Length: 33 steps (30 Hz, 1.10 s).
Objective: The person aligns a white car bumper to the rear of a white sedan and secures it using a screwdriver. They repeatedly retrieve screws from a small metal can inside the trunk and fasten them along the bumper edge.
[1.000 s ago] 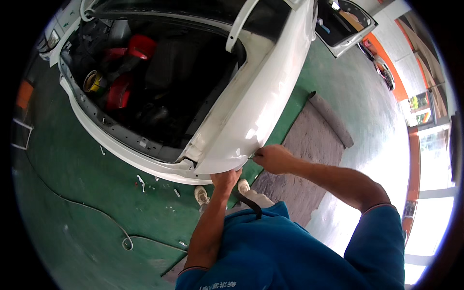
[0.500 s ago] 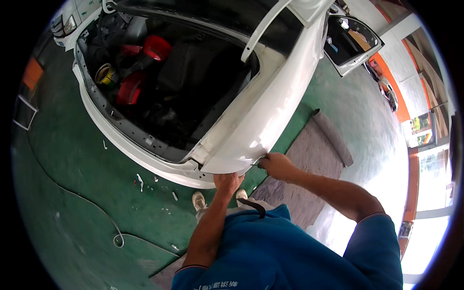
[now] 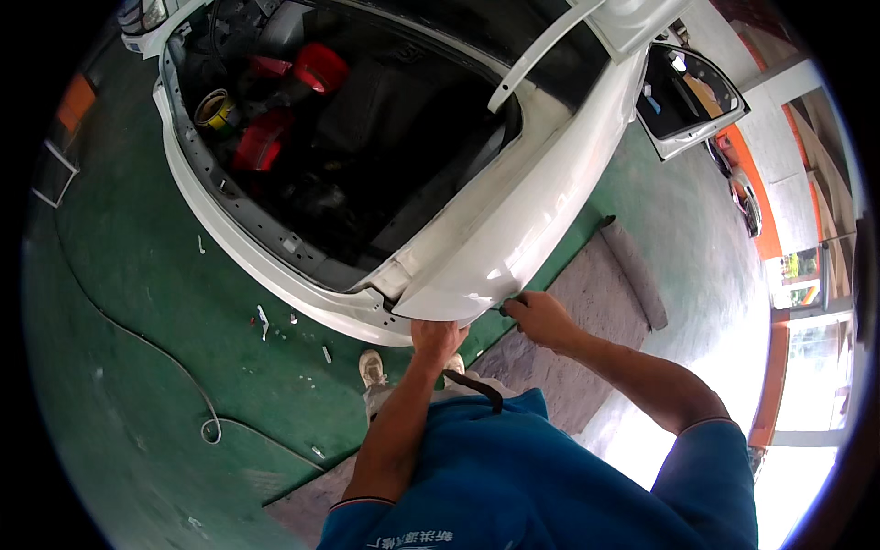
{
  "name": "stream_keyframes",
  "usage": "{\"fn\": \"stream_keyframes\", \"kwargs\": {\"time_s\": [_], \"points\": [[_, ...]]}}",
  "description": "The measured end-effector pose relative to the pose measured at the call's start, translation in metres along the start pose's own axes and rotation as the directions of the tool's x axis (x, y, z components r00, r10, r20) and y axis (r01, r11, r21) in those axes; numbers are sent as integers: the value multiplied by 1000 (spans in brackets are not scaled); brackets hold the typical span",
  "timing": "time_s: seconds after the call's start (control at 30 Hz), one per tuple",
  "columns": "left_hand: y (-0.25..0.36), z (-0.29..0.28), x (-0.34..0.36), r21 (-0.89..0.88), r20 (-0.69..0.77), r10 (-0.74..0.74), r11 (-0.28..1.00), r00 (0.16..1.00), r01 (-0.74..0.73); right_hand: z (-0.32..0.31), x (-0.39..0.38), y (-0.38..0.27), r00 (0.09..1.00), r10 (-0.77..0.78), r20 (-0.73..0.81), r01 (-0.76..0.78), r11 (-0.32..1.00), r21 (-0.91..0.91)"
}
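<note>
Head view: Right hand (image 3: 543, 321), fingers clamped on a dark tool (image 3: 498, 310) pointing left, beside the rear corner of a white car (image 3: 504, 229); left hand (image 3: 437, 342) fingertips hide beneath its edge, grip unreadable; green floor (image 3: 174, 302) stretches behind.

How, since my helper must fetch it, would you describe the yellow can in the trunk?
Start at the open trunk of the white car. Look to its left end, just inside the gray rear sill, for the yellow can. Unlike the nearby red parts, it is round, with a yellow rim.
</note>
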<state>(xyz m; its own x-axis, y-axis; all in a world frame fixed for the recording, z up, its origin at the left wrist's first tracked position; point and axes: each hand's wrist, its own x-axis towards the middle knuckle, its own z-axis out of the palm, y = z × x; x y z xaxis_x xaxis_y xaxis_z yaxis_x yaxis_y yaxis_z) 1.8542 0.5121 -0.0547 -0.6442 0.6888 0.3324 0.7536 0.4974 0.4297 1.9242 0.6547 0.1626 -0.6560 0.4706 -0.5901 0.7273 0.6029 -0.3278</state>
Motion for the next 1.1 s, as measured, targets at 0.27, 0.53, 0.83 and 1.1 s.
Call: {"fn": "stream_keyframes", "kwargs": {"time_s": [0.27, 0.53, 0.83, 1.1], "points": [[2, -2, 1, 18, 24, -3, 1000, 1000, 2, -5, -12, 0, 803, -482, 349, 572, 464, -676], [5, -13, 6, -24, -102, 11, 1000, 995, -13, 10, -1, 7, 980, -198, -36, 191, 971, -144], [0, -12, 5, -76, -87, -2, 997, 996, -4, 0, 3, -24, 982, -153, 111, 189, 767, -613], [-12, -7, -7, -207, 95, 89, 976, 992, -68, 1, -16, -33, 996, -47, -71, 13, 907, -421]]}}
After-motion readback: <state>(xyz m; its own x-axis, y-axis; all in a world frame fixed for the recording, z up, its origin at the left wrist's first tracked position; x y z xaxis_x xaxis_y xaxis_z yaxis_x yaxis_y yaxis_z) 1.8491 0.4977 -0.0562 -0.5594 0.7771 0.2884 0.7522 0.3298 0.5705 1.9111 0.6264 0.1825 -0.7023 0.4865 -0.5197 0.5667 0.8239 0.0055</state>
